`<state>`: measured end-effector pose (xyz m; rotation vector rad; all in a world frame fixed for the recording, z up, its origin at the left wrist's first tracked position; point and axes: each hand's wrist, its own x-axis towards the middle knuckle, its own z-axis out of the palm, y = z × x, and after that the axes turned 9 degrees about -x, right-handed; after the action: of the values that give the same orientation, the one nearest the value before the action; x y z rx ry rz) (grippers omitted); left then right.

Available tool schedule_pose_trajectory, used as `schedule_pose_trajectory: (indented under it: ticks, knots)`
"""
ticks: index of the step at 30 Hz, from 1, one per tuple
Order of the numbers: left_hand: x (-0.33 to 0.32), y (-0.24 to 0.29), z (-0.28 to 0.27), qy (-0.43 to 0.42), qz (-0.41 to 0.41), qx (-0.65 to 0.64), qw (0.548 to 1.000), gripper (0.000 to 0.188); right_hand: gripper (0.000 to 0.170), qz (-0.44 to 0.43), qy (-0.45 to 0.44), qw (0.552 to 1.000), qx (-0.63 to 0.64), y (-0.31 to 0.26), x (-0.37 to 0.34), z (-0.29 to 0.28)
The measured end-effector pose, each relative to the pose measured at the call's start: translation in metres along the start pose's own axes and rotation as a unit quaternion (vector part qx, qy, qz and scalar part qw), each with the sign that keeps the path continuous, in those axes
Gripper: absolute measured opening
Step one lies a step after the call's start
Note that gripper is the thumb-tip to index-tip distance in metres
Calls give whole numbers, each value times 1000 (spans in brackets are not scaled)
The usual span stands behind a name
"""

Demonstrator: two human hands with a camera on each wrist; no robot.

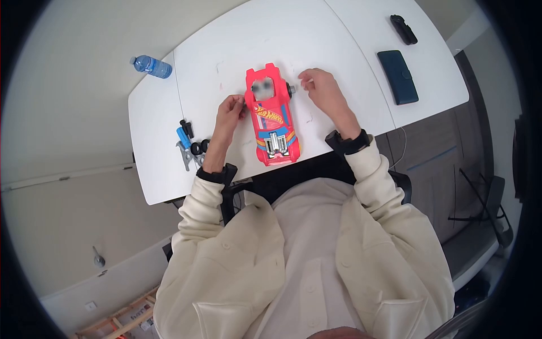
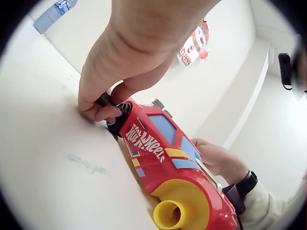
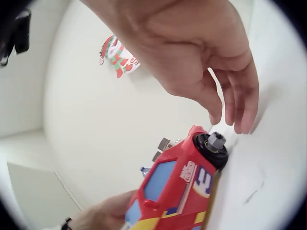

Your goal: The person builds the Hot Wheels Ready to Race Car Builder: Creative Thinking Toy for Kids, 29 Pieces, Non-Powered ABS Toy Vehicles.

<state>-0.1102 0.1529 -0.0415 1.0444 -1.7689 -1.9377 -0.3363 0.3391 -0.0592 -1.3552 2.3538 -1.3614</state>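
A red Hot Wheels toy car [image 1: 272,103] lies on the white table in front of the person. At the car's left side, the left hand [image 1: 228,116] has its fingertips on a black wheel [image 2: 125,112], pinching a small black part [image 2: 103,99] there; the fingers hide most of that part. Off the opposite side, the right hand [image 1: 324,93] hovers with loosely bent fingers and holds nothing. Just below those fingertips, the right wrist view has another black wheel [image 3: 204,149] with a grey hex nut [image 3: 217,140] sticking out from its hub.
Left of the left forearm lie loose black wheels [image 1: 196,148], a blue-handled tool [image 1: 183,137] and grey parts [image 1: 184,158]. A water bottle [image 1: 152,66] is at the far left. On the right are a dark blue wallet case [image 1: 398,76] and a black object [image 1: 403,29].
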Motion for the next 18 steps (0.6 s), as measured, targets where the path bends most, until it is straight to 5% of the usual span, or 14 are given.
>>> schedule_pose_trajectory:
  ticks: [4, 6, 9, 10, 12, 15, 18]
  knots:
    - [2, -1, 0, -7, -5, 2, 1000, 18, 20, 46, -37, 982, 177, -6, -1, 9]
    - [2, -1, 1, -3, 3, 4, 1000, 18, 22, 177, -126, 973, 80, -24, 7, -9]
    - [1, 1, -1, -15, 0, 10, 1000, 18, 24, 233, -158, 957, -63, -51, 11, -28]
    - [0, 1, -2, -12, -1, 8, 1000, 18, 24, 231, -161, 957, -64, -39, 8, -20]
    - [1, 1, -2, -11, -1, 17, 1000, 18, 22, 63, -66, 995, 35, -2, -2, 3]
    - [2, -1, 0, -4, 12, 0, 1000, 19, 23, 70, -71, 977, 187, -10, -3, 15]
    - [5, -3, -1, -10, 12, 4, 1000, 20, 23, 174, -131, 969, 116, -22, 3, 1]
